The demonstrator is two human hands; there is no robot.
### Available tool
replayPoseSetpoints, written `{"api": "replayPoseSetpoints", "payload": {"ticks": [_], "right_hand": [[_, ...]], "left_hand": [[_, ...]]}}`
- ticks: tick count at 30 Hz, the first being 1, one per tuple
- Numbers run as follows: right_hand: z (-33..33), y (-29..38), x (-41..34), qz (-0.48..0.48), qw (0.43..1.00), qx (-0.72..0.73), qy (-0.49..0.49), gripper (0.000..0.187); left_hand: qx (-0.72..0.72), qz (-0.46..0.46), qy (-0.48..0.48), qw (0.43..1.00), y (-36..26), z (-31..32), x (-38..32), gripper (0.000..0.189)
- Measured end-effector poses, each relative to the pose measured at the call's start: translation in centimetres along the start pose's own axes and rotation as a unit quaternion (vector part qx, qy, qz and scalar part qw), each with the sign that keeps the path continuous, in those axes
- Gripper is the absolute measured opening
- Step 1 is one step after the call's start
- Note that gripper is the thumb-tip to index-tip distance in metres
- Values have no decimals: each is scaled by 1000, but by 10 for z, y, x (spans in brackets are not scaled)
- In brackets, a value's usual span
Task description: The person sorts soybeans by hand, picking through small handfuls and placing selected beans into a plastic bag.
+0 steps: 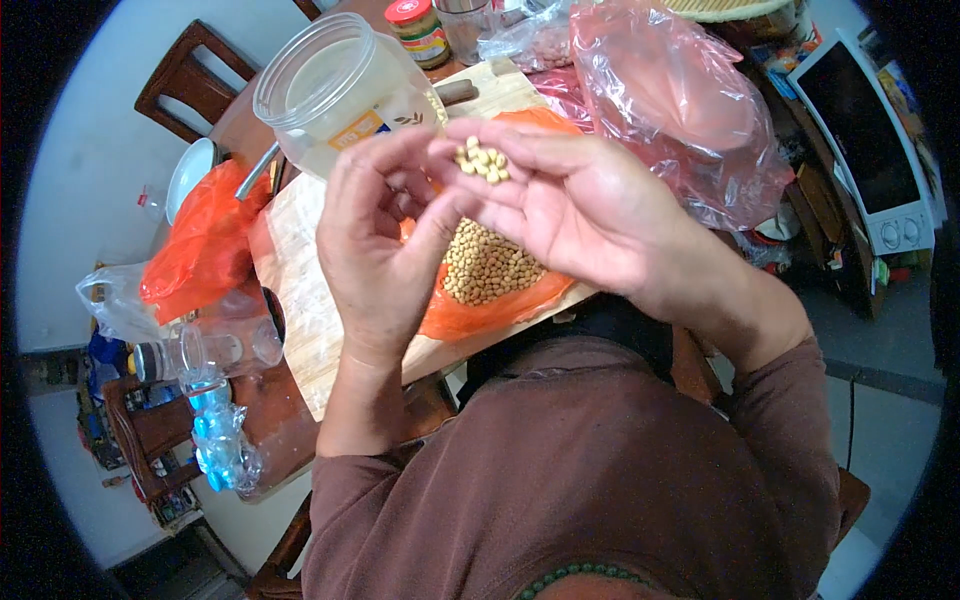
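My right hand (570, 202) is cupped palm up with a small heap of pale soybeans (482, 163) on its fingers. Beside it, the fingers of my left hand (394, 232) are curled and apart, close to the right hand's fingertips; I see nothing held in them. Below both hands lies an orange plastic bag (480, 321), its mouth spread around a larger pile of soybeans (491, 266). The bag rests on a wooden board (307, 277). Past my left hand stands a large clear plastic jar (330, 97) without a lid, tilted in view, with some beans showing near its base.
A pink plastic bag (675, 112) fills the far right of the table. A red-lidded glass jar (418, 34) stands at the back. To the left are a red plastic bag (202, 240), a white plate (191, 176), and clear plastic containers (225, 346). A microwave oven (862, 142) stands at right.
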State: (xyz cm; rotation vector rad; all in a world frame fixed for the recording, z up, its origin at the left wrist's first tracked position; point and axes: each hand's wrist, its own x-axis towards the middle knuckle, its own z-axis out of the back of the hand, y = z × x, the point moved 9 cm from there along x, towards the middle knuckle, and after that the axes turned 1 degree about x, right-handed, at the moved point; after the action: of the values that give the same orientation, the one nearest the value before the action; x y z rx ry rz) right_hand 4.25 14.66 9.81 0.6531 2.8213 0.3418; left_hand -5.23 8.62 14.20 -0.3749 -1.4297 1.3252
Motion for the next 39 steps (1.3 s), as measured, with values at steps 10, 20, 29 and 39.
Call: {"api": "replayPoseSetpoints", "payload": {"ticks": [10,20,29,39], "right_hand": [[-68,22,46,38,996,-77,-22,37],[-91,30,129,-25,996,-79,23,28],[-117,30,110,10,995,-84,-48,33],[-118,37,99,24,960,-184,-212,29]], "left_hand": [[-30,-66,-5,997,-23,34,55,35],[121,-45,-14,992,-10,60,88,39],[235,-73,-33,969,-6,62,93,40],[323,-170,-78,928,-18,63,85,35]]}}
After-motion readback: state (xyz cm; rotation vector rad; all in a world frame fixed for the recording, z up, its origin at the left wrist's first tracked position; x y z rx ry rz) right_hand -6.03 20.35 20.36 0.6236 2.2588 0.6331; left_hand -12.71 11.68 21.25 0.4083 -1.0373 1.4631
